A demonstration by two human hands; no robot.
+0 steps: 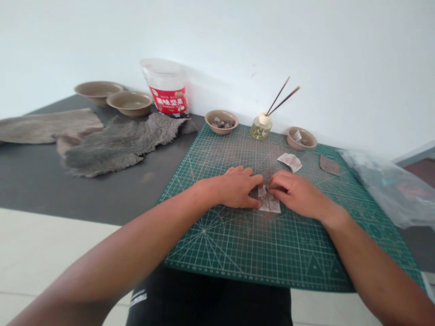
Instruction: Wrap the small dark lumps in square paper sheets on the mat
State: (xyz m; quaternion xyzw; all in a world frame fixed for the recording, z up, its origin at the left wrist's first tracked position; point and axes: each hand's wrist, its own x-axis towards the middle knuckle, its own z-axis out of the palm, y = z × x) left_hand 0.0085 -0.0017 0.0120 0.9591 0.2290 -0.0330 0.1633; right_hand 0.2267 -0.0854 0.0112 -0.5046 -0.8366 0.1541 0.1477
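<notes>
A small whitish paper piece (271, 207) with brownish smudges lies on the green cutting mat (227, 253). My left hand (239, 188) rests at its left side, thumb and forefinger apart and touching the paper's edge. From the right, my right hand (299, 194) reaches in with thumb and fingertips pinched over the paper's upper part. A small dark bit shows at those fingertips, too small to name. Beyond the hands lie another smudged paper piece (290, 162) and a brown-grey square scrap (329, 165).
A bowl of dark lumps (222, 130), a reed diffuser (261, 128) and a bowl with paper bits (301, 144) line the wall. Left are grey-brown cloths (115, 147), two bowls (131, 110) and a red-labelled plastic tub (168, 97). Clear plastic bags (394, 190) lie right.
</notes>
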